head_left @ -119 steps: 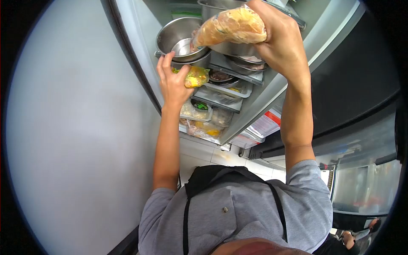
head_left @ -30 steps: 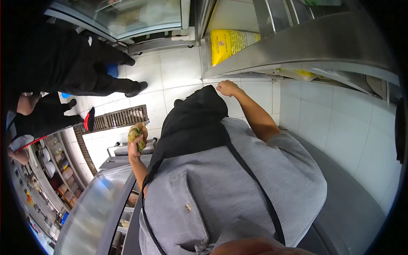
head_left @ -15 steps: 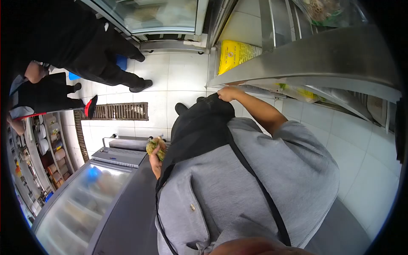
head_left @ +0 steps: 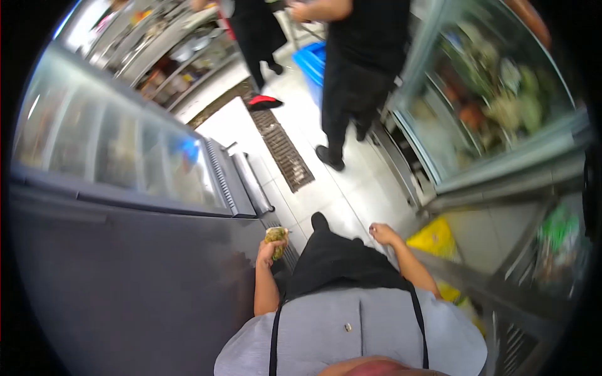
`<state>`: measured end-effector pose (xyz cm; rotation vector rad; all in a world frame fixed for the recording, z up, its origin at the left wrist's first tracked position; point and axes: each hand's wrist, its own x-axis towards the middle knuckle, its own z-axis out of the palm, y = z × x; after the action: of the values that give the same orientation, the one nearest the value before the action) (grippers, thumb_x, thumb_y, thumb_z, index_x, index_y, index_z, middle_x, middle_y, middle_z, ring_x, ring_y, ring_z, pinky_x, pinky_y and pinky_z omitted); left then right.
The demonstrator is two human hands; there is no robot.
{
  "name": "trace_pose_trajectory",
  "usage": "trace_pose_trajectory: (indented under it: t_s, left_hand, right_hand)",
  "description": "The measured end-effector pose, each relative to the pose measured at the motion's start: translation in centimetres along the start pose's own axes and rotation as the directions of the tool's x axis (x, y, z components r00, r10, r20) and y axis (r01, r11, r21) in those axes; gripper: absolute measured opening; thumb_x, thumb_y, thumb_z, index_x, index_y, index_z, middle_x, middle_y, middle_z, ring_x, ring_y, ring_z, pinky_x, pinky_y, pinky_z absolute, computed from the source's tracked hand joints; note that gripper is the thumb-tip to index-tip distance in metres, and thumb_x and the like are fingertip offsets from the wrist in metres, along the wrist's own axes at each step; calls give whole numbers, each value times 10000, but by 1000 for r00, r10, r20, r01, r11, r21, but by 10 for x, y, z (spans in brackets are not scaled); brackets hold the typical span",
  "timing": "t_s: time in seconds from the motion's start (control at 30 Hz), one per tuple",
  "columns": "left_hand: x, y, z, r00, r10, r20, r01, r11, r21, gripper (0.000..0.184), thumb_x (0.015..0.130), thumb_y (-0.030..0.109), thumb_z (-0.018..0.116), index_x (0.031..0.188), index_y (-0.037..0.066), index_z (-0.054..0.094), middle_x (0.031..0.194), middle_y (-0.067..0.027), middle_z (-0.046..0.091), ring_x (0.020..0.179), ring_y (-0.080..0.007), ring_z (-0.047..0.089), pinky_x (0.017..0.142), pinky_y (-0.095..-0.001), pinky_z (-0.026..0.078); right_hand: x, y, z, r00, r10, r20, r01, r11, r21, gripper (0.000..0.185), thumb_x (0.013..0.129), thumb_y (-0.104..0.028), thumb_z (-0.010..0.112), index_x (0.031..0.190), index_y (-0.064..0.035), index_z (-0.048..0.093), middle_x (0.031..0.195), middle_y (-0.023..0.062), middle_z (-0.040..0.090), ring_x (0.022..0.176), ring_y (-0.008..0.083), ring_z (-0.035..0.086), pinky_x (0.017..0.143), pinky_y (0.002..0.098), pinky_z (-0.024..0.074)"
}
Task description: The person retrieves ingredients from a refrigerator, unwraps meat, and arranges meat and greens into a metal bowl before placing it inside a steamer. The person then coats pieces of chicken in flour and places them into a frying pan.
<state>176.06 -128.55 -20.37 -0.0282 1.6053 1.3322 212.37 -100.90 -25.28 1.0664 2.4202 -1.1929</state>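
Observation:
My left hand point(head_left: 269, 252) is wrapped round a small plastic bag of yellow-green food point(head_left: 276, 235), held low beside the dark apron point(head_left: 345, 260). The contents of the bag are too small to make out. My right hand point(head_left: 384, 234) hangs to the right of the apron, near a yellow sack point(head_left: 433, 239). Its fingers are curled, and no object shows in them.
A glass-topped freezer point(head_left: 125, 144) stands at the left, a glass-door fridge point(head_left: 495, 94) at the upper right. A person in black point(head_left: 364, 69) and another person point(head_left: 251, 31) stand ahead, by a blue bin point(head_left: 311, 66). A metal rack point(head_left: 476, 276) is at the lower right; a floor grate point(head_left: 285, 150) lies ahead.
The view has turned from the open fridge to the walkway, and the other people now appear ahead. The large wrapped item is no longer seen in my right hand, which has left the apron's edge.

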Motion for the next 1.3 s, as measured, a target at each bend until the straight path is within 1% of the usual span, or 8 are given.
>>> trace_pose_trajectory:
  t_s: [0.33, 0.4, 0.47, 0.67, 0.73, 0.97, 1.13, 1.3]
  left_hand:
    - [34, 86, 0, 980, 126, -154, -115, 990, 81, 429, 646, 33, 775, 1060, 44, 664, 950, -35, 674, 867, -154, 630, 782, -300, 493]
    - [45, 95, -3, 961, 234, -148, -223, 971, 87, 509, 642, -4, 775, 1127, 26, 622, 975, -46, 675, 893, -156, 631, 819, -303, 488]
    - [50, 113, -9, 972, 182, -147, -167, 980, 106, 566, 645, -14, 776, 1177, 12, 585, 1009, -59, 671, 928, -165, 629, 851, -307, 481]
    - [65, 161, -17, 979, 75, -188, -88, 994, -62, 534, 641, 10, 784, 1138, 4, 589, 1007, -66, 655, 916, -171, 618, 829, -297, 472]
    - [83, 184, -27, 973, 16, -229, -32, 997, -69, 498, 644, 6, 774, 1110, 0, 599, 1000, -73, 652, 909, -171, 617, 814, -297, 474]
    - [185, 214, -79, 876, -146, -460, 114, 989, -96, 479, 633, 37, 747, 1102, 18, 654, 974, -64, 675, 876, -185, 635, 809, -307, 476]
    - [231, 257, -103, 773, -398, -494, 245, 905, -347, 427, 658, 41, 739, 1080, 26, 675, 961, -61, 685, 851, -188, 647, 776, -317, 486]
    - [281, 368, -98, 774, -311, -552, 51, 899, -435, 400, 674, 50, 758, 1062, 2, 671, 954, -78, 681, 838, -189, 646, 751, -316, 488]
  right_hand:
    - [182, -126, -65, 928, -332, 168, 353, 929, -114, 286, 947, -280, 487, 1000, -35, 626, 781, 137, 673, 727, 257, 658, 681, 379, 506]
    - [207, -172, -76, 915, -289, 280, 328, 939, -101, 309, 916, -295, 525, 1056, -40, 630, 972, 221, 662, 919, 404, 632, 811, 451, 499]
    - [242, -196, -69, 860, -405, 312, 456, 883, -111, 289, 940, -269, 507, 1050, -27, 620, 798, 136, 674, 740, 262, 658, 697, 370, 508]
    - [316, -284, -79, 853, -275, 443, 261, 961, 94, 322, 927, -262, 535, 1130, -24, 611, 963, 187, 683, 879, 318, 661, 804, 394, 505]
    - [352, -299, -90, 859, -185, 478, 107, 977, 186, 285, 937, -233, 539, 1124, -29, 609, 841, 98, 656, 674, 167, 614, 648, 328, 513]
    - [549, -318, -135, 882, -5, 472, -144, 950, 278, 231, 947, -213, 540, 1078, -38, 616, 782, 46, 618, 626, 110, 559, 528, 266, 461]
    - [678, -412, -192, 903, -101, 418, 44, 988, 145, 232, 924, -216, 554, 1033, -26, 630, 768, 82, 642, 642, 151, 603, 589, 314, 490]
    - [798, -503, -234, 844, -340, 415, 402, 913, -68, 288, 933, -237, 522, 1105, -25, 614, 829, 81, 658, 694, 147, 605, 589, 309, 497]
